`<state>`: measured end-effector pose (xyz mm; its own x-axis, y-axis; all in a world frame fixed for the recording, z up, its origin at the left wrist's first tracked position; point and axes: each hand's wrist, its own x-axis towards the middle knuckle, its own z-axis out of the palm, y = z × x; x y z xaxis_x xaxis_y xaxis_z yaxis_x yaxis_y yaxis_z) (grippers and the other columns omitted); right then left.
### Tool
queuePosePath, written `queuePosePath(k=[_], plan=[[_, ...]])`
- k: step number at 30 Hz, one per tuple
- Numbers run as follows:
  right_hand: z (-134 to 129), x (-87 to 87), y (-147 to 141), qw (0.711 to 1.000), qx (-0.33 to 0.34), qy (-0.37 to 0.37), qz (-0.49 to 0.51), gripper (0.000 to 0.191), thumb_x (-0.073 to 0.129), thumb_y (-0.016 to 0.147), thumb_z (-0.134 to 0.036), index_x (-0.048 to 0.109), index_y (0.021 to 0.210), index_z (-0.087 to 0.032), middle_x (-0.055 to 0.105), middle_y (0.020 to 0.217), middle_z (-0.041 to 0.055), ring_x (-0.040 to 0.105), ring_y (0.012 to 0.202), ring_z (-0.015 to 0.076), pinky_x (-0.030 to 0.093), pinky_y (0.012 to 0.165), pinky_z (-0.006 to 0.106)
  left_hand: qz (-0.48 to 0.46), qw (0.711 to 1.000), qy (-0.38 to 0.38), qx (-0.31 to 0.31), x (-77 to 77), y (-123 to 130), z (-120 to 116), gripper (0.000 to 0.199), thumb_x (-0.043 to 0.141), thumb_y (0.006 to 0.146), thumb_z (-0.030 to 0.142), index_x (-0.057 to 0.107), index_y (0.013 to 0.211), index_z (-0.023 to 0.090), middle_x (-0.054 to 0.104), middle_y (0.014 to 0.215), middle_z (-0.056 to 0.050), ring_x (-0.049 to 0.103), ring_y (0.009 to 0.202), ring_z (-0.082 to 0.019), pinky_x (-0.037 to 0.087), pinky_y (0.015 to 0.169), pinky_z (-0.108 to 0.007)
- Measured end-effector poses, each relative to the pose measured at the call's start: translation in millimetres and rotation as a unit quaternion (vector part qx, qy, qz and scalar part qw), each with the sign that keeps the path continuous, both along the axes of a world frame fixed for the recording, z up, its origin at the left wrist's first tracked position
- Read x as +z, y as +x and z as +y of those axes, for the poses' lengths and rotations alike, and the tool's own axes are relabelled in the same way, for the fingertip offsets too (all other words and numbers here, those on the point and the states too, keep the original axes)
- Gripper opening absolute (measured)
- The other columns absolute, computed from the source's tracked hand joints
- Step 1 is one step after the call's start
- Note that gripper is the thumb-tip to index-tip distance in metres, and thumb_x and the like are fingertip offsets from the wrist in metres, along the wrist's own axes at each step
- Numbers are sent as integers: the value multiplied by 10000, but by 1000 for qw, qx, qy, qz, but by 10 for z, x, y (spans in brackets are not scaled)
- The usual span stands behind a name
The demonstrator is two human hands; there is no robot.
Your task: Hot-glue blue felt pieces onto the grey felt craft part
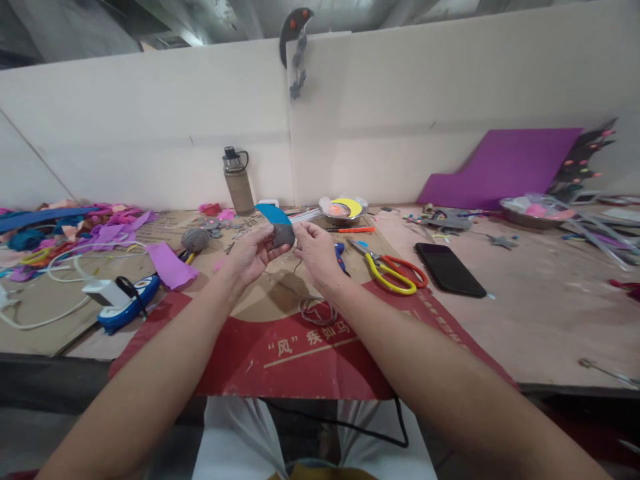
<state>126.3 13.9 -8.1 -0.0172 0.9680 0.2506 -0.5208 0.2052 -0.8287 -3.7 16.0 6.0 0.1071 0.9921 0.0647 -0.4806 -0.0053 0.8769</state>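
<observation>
My left hand [251, 256] is closed on a blue crescent-shaped piece [273, 214], its lower part covered in grey, which looks like wound yarn. At the right edge of the crescent, the fingers of my right hand [317, 252] are pinched together, seemingly on the grey yarn; the fingertips hide the exact grip. From the hands, a thin grey strand runs down to a loose coil of yarn [319, 311] on the red printed cardboard [235, 360]. Just beyond my right hand lies a blue tool [341, 252], partly hidden by it.
Scissors with yellow and red handles [395, 273] and a black phone [449, 269] lie to the right. A grey yarn ball [195, 239], a blue power strip [131, 307] and felt scraps [115, 230] are left. Behind stand a bottle [239, 187] and a metal bowl [356, 217].
</observation>
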Motion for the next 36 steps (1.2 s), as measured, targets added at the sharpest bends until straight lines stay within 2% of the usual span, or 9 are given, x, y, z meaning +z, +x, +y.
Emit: queuePosePath(k=[4,11,18,24,30,36], plan=[[10,-6,11,1000,-12,-4,-6,226,660,740,-371,522,712,-194,377,535,-97,261,448,44,216,443,208,20,1000,9,-14,13,12,-9,123,586,842,161,676,907,108,733,920,-108,684,757,-151,605,691,-275],[-26,-1,-20,1000,-2,15,-15,224,655,738,-380,539,709,-192,430,576,-80,305,478,48,238,452,200,7,1000,-1,-4,16,0,-9,90,578,831,129,666,850,120,732,887,-99,694,796,-164,605,756,-312],[52,-33,22,998,-57,-7,-15,212,649,749,-378,550,729,-191,469,586,-70,346,498,56,273,470,201,39,998,19,-34,16,46,-54,109,636,821,142,672,923,136,729,923,-94,695,822,-163,601,723,-279],[-6,-10,9,998,-60,15,-31,204,649,748,-378,571,738,-190,514,648,-51,404,562,67,312,504,199,78,997,9,14,21,69,-75,76,692,774,149,668,843,131,719,826,-69,655,654,-116,559,584,-214],[-46,7,8,999,-30,16,-23,159,646,756,-340,602,777,-189,451,602,-73,308,500,52,270,467,194,56,998,16,35,15,75,-65,24,642,801,117,646,820,132,703,772,-52,638,639,-104,538,559,-190],[-53,9,-11,999,-8,36,-13,151,645,754,-329,606,775,-185,443,613,-70,296,489,49,239,455,203,41,997,19,68,2,64,-70,150,701,749,131,556,768,163,665,715,-2,621,607,-103,520,549,-214]])
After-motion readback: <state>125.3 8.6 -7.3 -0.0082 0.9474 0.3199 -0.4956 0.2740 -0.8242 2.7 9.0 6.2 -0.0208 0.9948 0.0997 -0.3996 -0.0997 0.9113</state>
